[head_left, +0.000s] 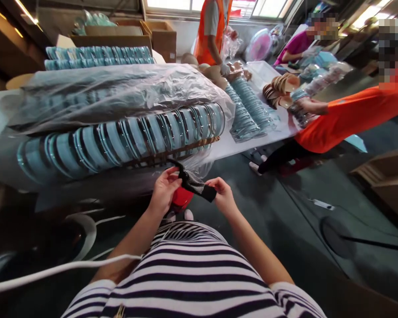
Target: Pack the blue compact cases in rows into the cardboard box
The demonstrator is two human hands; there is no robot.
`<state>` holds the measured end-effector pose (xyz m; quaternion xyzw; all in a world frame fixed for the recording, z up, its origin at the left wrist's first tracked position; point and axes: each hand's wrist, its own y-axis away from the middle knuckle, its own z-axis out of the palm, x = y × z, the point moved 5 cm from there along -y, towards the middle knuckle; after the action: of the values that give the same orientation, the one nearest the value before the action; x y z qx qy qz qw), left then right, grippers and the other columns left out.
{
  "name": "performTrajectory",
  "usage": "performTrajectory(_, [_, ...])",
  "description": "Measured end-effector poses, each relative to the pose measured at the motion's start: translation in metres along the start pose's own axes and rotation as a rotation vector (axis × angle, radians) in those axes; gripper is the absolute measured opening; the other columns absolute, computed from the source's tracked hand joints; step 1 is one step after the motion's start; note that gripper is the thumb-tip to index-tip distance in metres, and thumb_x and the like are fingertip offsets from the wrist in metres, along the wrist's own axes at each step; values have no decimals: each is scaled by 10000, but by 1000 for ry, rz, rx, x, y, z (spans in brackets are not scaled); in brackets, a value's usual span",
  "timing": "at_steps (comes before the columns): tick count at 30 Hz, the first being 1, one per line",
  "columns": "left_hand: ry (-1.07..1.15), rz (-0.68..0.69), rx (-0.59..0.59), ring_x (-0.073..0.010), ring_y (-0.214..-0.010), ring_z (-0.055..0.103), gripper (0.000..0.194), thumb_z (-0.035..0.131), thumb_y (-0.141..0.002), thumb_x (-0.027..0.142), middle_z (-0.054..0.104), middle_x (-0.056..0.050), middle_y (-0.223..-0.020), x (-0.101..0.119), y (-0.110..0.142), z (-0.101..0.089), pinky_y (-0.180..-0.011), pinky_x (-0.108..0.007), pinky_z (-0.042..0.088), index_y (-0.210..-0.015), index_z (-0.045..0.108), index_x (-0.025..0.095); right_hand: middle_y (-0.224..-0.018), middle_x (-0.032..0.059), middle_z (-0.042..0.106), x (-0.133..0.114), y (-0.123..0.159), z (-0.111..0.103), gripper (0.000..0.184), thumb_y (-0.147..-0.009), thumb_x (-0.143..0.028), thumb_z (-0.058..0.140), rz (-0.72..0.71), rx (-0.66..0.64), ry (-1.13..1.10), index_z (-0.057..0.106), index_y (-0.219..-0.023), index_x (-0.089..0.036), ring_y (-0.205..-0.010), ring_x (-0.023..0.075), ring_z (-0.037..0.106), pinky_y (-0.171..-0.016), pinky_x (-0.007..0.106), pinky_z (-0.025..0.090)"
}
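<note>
Diagonally, mesh strip (194, 182) points toward right hand (223, 196).

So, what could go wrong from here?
The black mesh cloth is held near its ends by the fingers of the left hand and right hand, so it might slip loose.
The white cord crosses the left forearm and could snag when that arm moves.
The nearest row of stacked containers lies close by; a bump might shift it.
</note>
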<state>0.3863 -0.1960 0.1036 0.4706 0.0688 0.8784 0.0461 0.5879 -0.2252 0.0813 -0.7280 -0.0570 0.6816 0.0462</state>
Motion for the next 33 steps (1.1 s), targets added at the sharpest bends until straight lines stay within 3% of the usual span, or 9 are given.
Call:
performTrajectory(3, [-10,42,-26,-114,-688,651,442,887,-599,275,691,21,-773,7,4,3,-672,-214,528,-970,653,222,-1229,71,670,-5,-1,5,449,-758,-271,728,57,-345,118,641,-1197,-236,-1116,208,630,-971,374,501])
performTrajectory(4, [-46,73,-43,-114,-703,654,423,876,-619,267,688,22,-773,9,6,4,-688,-213,530,-970,643,222,-1284,76,647,-10,-2,4,511,-776,-286,722,65,-389,105,610,-1272,-245,-1154,210,615,-988,373,493])
performTrajectory(6, [-161,141,-83,-116,-732,659,394,849,-655,243,682,21,-769,12,8,7,-727,-217,536,-985,636,218,-1177,70,691,-24,-8,0,415,-848,-342,665,75,-307,31,624,-1246,-235,-1050,187,651,-904,333,522])
performTrajectory(10, [-409,241,-136,-135,-750,675,372,786,-712,208,685,8,-783,9,12,14,-733,-239,547,-1049,628,211,-814,27,688,-55,-22,-1,245,-887,-426,634,-31,-71,70,696,-876,-190,-741,138,616,-694,262,490])
performTrajectory(15, [-559,320,-115,-150,-786,693,359,768,-724,218,699,-10,-843,8,14,16,-772,-272,560,-1056,635,208,-757,15,676,-62,-31,19,258,-843,-435,684,1,-151,179,693,-811,-179,-672,125,569,-631,251,435])
performTrajectory(22, [-518,354,-163,-134,-683,627,150,750,-746,285,642,-8,-753,7,2,14,-649,-237,525,-775,642,184,-656,-6,609,-37,-26,33,394,-729,-536,774,379,-234,-464,643,-724,-165,-613,99,529,-610,223,415])
performTrajectory(26, [-646,405,-274,-176,-820,633,165,688,-821,345,651,-59,-884,10,1,19,-725,-277,525,-829,710,182,-615,-21,575,-29,-24,39,438,-715,-560,778,420,-214,-525,599,-682,-161,-576,84,495,-593,213,392])
performTrajectory(30, [-719,323,-343,-192,-862,622,290,635,-867,433,659,-81,-931,11,-4,22,-777,-302,513,-798,739,171,-603,-31,547,-26,-29,38,451,-753,-570,735,265,-171,-266,578,-657,-159,-572,78,437,-573,216,351])
performTrajectory(33, [-507,101,-226,-154,-723,612,315,736,-778,472,663,-55,-860,7,-14,15,-665,-269,518,-715,707,164,-602,-34,524,-27,-34,35,474,-765,-602,706,173,-208,-171,554,-651,-168,-584,88,437,-574,227,362])
